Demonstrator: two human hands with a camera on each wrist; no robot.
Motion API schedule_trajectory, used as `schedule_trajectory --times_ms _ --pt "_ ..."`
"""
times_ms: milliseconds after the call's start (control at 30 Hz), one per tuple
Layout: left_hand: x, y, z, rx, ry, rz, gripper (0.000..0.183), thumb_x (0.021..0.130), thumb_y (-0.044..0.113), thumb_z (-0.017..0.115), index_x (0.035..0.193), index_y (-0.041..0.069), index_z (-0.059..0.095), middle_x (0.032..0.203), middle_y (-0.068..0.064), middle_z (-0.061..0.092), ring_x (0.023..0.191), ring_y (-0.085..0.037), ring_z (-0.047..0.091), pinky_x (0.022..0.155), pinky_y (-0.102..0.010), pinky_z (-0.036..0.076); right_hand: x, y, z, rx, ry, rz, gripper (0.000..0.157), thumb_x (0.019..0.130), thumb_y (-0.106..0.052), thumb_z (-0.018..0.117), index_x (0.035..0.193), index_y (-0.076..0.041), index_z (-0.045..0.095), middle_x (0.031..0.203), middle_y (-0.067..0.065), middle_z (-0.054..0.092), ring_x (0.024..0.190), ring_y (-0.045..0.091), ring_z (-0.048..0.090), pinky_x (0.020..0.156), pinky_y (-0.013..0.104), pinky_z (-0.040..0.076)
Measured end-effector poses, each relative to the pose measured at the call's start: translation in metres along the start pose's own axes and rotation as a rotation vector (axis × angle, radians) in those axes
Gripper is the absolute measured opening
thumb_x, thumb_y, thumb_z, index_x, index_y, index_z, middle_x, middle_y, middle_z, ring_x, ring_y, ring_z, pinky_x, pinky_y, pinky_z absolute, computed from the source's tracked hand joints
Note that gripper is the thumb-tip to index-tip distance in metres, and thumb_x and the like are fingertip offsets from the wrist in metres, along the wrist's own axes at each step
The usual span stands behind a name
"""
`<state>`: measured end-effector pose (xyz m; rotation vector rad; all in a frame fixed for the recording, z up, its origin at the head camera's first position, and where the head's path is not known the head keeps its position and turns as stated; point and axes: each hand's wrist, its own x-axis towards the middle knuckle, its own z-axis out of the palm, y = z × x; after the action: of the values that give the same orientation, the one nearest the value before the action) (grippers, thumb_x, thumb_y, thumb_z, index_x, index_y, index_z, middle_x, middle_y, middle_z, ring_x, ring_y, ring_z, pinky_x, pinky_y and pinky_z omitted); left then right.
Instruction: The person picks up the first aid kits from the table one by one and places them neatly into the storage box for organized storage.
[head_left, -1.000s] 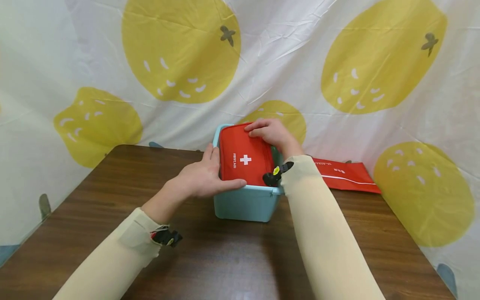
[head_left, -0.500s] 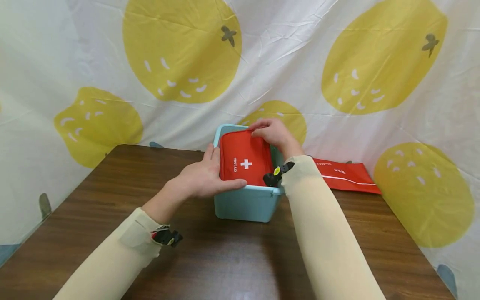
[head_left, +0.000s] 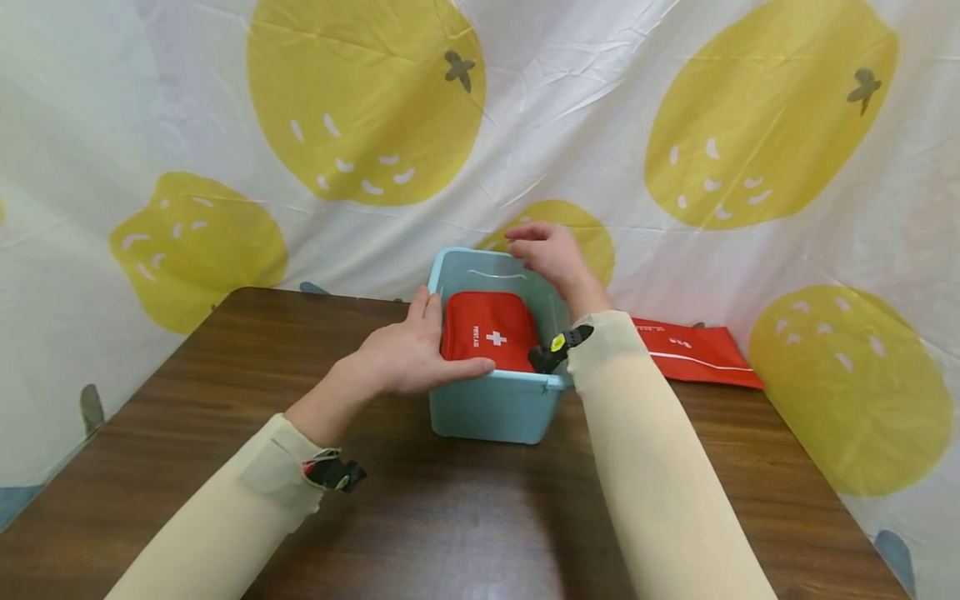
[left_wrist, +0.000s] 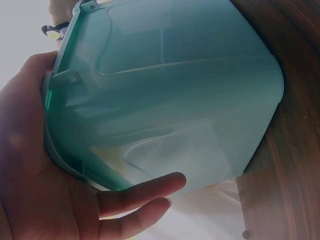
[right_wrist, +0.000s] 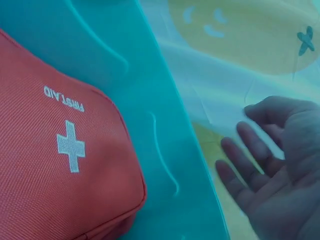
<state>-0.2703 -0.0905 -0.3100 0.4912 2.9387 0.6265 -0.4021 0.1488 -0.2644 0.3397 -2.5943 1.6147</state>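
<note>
A red first aid bag (head_left: 480,325) with a white cross lies tilted inside a light blue plastic bin (head_left: 483,410) on the table. My left hand (head_left: 401,354) rests against the bin's near left corner, its thumb along the near rim. In the left wrist view, two straight fingers (left_wrist: 145,195) extend past the bin's outer wall. My right hand (head_left: 557,258) hovers over the far right part of the bin with nothing in it. The right wrist view has that hand's fingers (right_wrist: 242,155) loosely bent, apart from the bag (right_wrist: 95,170).
A flat red pouch (head_left: 693,352) with a white stripe lies on the table to the right of the bin, partly behind my right sleeve. A lemon-print curtain (head_left: 360,108) hangs behind the dark wooden table (head_left: 300,358).
The first aid bag has dropped lower into the bin, exposing its far inner wall. My right hand has let go of the bag's upper edge and lifted slightly. My left hand stays in place.
</note>
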Motion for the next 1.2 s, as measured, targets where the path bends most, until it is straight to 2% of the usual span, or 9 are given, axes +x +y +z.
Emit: schedule_trajectory --times_ms 100,267,467,600,767,933,1067,1133,1200 --pt "-0.001 0.0 0.001 -0.005 -0.001 -0.003 0.13 0.087 0.086 0.063 0.174 0.005 0.01 0.179 -0.014 0.016 0.136 -0.036 0.06 0.098 -0.05 0.064 -0.002 -0.004 -0.002 0.109 0.015 -0.022 0.042 0.105 -0.016 0.064 0.144 0.001 0.068 0.139 0.016 0.071 0.113 0.023 0.067 0.11 0.042 0.057" --pt "-0.001 -0.001 0.002 -0.016 -0.004 -0.008 0.13 0.086 0.086 0.064 0.174 0.006 0.011 0.178 -0.014 0.017 0.135 -0.036 0.06 0.098 -0.05 0.064 -0.009 -0.018 -0.015 0.253 0.029 -0.049 0.04 0.107 -0.017 0.066 0.143 -0.001 0.069 0.118 -0.002 0.074 0.107 0.018 0.072 0.115 0.045 0.055" --pt "-0.001 0.0 0.001 -0.012 0.006 -0.011 0.131 0.087 0.086 0.063 0.174 0.005 0.01 0.18 -0.014 0.015 0.138 -0.037 0.058 0.101 -0.052 0.062 -0.026 -0.034 -0.046 0.359 0.002 -0.181 0.021 0.107 -0.014 0.068 0.124 -0.013 0.08 0.111 -0.007 0.076 0.104 0.015 0.073 0.099 0.031 0.06" --pt "0.0 0.0 0.001 0.004 0.007 0.001 0.13 0.088 0.087 0.06 0.174 0.003 0.01 0.181 -0.016 0.013 0.139 -0.038 0.058 0.102 -0.052 0.061 -0.043 -0.03 -0.071 0.371 0.02 -0.234 0.019 0.106 -0.012 0.069 0.117 -0.016 0.083 0.108 -0.006 0.078 0.101 0.014 0.075 0.092 0.025 0.062" --pt "0.002 0.002 0.003 0.012 0.008 0.005 0.13 0.088 0.086 0.06 0.174 0.003 0.01 0.181 -0.015 0.013 0.137 -0.037 0.059 0.101 -0.051 0.062 -0.065 -0.003 -0.107 0.246 0.075 -0.21 0.019 0.106 -0.014 0.07 0.119 -0.019 0.083 0.109 -0.011 0.078 0.101 0.012 0.075 0.089 0.021 0.062" --pt "0.001 0.002 0.004 0.015 0.004 -0.001 0.131 0.088 0.087 0.06 0.175 0.003 0.009 0.182 -0.015 0.01 0.139 -0.037 0.058 0.103 -0.052 0.061 -0.083 0.046 -0.138 -0.035 0.121 -0.051 0.034 0.11 -0.027 0.065 0.139 -0.012 0.074 0.118 -0.017 0.073 0.108 0.007 0.068 0.091 0.017 0.059" --pt "0.001 0.003 0.003 0.019 0.003 -0.002 0.131 0.088 0.087 0.059 0.175 0.003 0.008 0.183 -0.015 0.009 0.139 -0.037 0.059 0.102 -0.052 0.061 -0.094 0.091 -0.157 -0.258 0.081 0.077 0.051 0.113 -0.035 0.055 0.153 -0.004 0.061 0.142 0.009 0.069 0.125 0.025 0.065 0.093 0.019 0.056" --pt "0.0 0.003 0.003 0.019 0.002 -0.003 0.131 0.088 0.087 0.059 0.175 0.004 0.008 0.183 -0.015 0.009 0.139 -0.037 0.059 0.102 -0.052 0.061 -0.098 0.111 -0.163 -0.341 0.038 0.122 0.053 0.114 -0.036 0.052 0.156 -0.003 0.058 0.15 0.025 0.063 0.13 0.038 0.063 0.098 0.028 0.056" --pt "0.0 0.003 0.003 0.02 0.0 -0.002 0.131 0.088 0.088 0.059 0.175 0.004 0.008 0.183 -0.015 0.008 0.14 -0.038 0.058 0.102 -0.052 0.061 -0.101 0.13 -0.167 -0.405 -0.001 0.154 0.053 0.115 -0.033 0.052 0.156 0.0 0.056 0.153 0.033 0.059 0.135 0.047 0.061 0.103 0.039 0.056"
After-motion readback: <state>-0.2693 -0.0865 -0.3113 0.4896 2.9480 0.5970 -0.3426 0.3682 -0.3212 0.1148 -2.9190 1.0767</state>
